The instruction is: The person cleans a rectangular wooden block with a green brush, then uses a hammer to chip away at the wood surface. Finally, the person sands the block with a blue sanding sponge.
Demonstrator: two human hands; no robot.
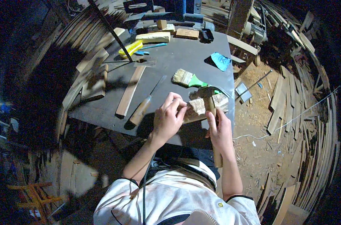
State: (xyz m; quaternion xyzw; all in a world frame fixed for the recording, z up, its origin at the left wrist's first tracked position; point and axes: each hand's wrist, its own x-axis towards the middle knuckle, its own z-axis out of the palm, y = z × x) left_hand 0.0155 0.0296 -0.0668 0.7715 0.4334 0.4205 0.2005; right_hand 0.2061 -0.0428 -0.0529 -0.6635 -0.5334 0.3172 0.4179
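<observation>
My right hand is closed around the wooden handle of a hammer, whose dark head is at the far end, over the table. A rough, pale block of wood lies under the handle near the table's right front edge. The fingers of my left hand are bent and pinched at the block's left end; their tips partly hide the contact. Just beyond the block rests a wide paintbrush with pale bristles and a green handle. Left of my left hand lies a chisel-like tool with a wooden handle and a thin blade.
On the grey table lie a narrow wood strip, a yellow brush, a blue piece and wood blocks at the back. Stacked boards line the right. A white cord crosses the sawdust-covered floor.
</observation>
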